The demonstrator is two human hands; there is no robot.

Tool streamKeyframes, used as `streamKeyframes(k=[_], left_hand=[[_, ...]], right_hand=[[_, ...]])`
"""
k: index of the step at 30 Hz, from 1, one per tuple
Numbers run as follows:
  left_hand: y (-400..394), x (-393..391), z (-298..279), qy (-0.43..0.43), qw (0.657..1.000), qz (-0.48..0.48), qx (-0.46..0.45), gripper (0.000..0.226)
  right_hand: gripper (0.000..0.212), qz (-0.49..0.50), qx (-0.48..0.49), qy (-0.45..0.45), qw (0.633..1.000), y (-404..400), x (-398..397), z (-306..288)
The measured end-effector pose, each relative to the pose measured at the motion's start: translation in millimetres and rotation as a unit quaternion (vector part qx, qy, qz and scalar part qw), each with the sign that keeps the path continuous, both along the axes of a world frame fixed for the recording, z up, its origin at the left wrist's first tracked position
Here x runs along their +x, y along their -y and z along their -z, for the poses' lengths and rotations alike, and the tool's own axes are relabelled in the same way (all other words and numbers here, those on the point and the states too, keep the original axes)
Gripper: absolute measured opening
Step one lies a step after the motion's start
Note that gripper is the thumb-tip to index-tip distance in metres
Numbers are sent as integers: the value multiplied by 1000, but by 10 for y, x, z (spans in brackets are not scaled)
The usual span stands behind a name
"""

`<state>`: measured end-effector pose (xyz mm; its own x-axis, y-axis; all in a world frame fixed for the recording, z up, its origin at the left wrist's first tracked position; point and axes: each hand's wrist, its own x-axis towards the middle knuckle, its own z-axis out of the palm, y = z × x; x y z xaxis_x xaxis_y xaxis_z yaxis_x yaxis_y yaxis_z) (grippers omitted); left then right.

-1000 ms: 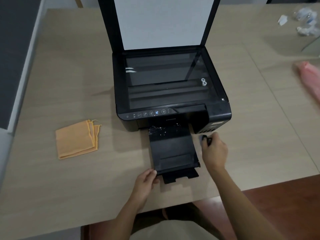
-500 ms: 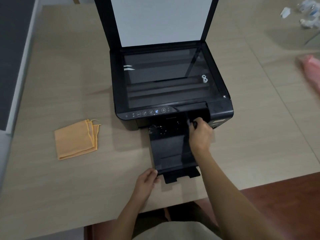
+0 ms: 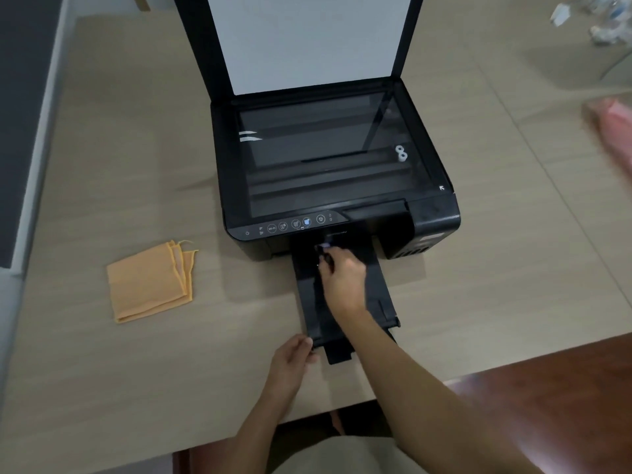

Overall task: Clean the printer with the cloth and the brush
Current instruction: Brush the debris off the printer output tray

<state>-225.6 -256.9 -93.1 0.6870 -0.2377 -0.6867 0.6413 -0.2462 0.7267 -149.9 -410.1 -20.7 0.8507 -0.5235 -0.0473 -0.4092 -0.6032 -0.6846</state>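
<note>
A black printer (image 3: 337, 172) stands on the wooden table (image 3: 102, 165) with its scanner lid raised and its output tray (image 3: 307, 302) pulled out toward me. My right hand (image 3: 342, 278) is over the tray near the printer's paper slot, closed on a small dark brush (image 3: 323, 253) whose tip points at the slot. My left hand (image 3: 294, 357) grips the tray's front left corner. A folded orange cloth (image 3: 150, 285) lies on the table to the printer's left, untouched.
A pink object (image 3: 615, 128) lies at the table's right edge. Crumpled clear plastic and white scraps (image 3: 602, 22) sit at the far right corner. A grey wall panel runs along the left. The table's near edge is just below my left hand.
My right hand moved from the tray's right side up to the printer's front and then left across the tray toward the paper slot. The left hand stayed on the tray corner.
</note>
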Motion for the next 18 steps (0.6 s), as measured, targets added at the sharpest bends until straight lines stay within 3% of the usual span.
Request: streamKeyframes(k=[2,4,5,7,10,12,15,16,18], left_hand=[[5,10,1,-2,1000,-7,-6,20],[-3,16,0,-8,1000,-16,-12,18],[-10,11,5,-9,1000,-17,-12,18],[-13,10,-9,-5,1000,-4,-7,18],[1,-7,5,-12,1000,8,-7,20],[14,-10,-6,-4,1000,2,-3,21],[28,6,-31,-9,1000,-8,-3,21],[24,6,-37,-8,1000,-9,-3,20],[22,15,-48,-3,1000,-8,-3,21]], right_hand=[[19,-201,62,-50,976,-346,118,-55],[18,-286,67,-42,955,-456,82,-86],[15,-241,62,-7,968,-357,27,-99],[13,-56,9,57,997,56,-140,-74],[15,129,-53,-8,990,572,-359,-32],[17,73,6,-34,997,315,-272,-55],[9,-224,94,-71,967,-417,-151,-99],[10,-263,96,-59,958,-497,-160,-139],[14,-180,93,8,979,-284,-164,-140]])
